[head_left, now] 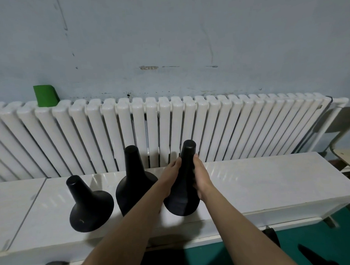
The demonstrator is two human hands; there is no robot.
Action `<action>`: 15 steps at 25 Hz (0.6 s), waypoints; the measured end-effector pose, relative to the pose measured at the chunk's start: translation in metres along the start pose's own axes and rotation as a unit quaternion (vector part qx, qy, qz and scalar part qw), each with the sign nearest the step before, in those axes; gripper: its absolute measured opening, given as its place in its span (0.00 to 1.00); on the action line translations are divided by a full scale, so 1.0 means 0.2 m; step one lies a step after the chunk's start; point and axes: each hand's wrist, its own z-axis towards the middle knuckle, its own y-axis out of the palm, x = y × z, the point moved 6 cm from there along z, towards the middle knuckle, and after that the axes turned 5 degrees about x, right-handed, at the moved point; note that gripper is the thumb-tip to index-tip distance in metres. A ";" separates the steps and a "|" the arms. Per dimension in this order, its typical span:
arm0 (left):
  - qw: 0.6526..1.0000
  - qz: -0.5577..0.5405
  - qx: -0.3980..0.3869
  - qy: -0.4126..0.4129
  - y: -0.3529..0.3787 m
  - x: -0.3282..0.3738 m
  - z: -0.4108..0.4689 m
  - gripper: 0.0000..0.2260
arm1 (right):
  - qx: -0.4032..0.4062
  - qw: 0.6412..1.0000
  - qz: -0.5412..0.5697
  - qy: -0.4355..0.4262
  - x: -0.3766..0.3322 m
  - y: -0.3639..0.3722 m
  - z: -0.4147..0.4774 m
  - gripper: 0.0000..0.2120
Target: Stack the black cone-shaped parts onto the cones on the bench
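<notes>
The right cone (185,179) stands upright near the counter's (261,181) front edge, narrow end up, long axis vertical. The left grip (171,174) and right grip (201,175) clasp its neck from either side, fingers curled round it, fingertips mostly hidden. Both forearms reach forward; the left one covers part of the middle cone's (132,173) base.

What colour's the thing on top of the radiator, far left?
Green. The object shows best in the head view.
</notes>
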 end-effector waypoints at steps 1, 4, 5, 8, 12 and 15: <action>1.000 0.000 -0.002 0.002 0.00 -0.01 -0.01 0.20 | -0.002 1.000 -0.007 0.004 -0.01 0.00 -0.02 0.27; 1.000 -0.002 0.009 0.007 0.01 -0.01 -0.06 0.20 | -0.010 1.000 -0.022 0.020 -0.03 -0.03 -0.11 0.26; 1.000 0.001 0.010 0.006 0.02 0.00 -0.08 0.21 | -0.013 0.999 -0.028 0.024 -0.04 -0.05 -0.15 0.24; 1.000 0.016 0.025 0.007 0.05 0.05 -0.17 0.22 | 0.000 0.999 -0.046 0.026 -0.12 -0.08 -0.30 0.18; 0.997 0.057 0.045 0.014 0.08 0.11 -0.28 0.28 | 0.024 0.998 -0.049 0.002 -0.21 -0.14 -0.46 0.25; 0.995 0.084 0.036 0.026 0.16 0.14 -0.36 0.31 | 0.044 0.998 -0.049 -0.013 -0.23 -0.24 -0.54 0.31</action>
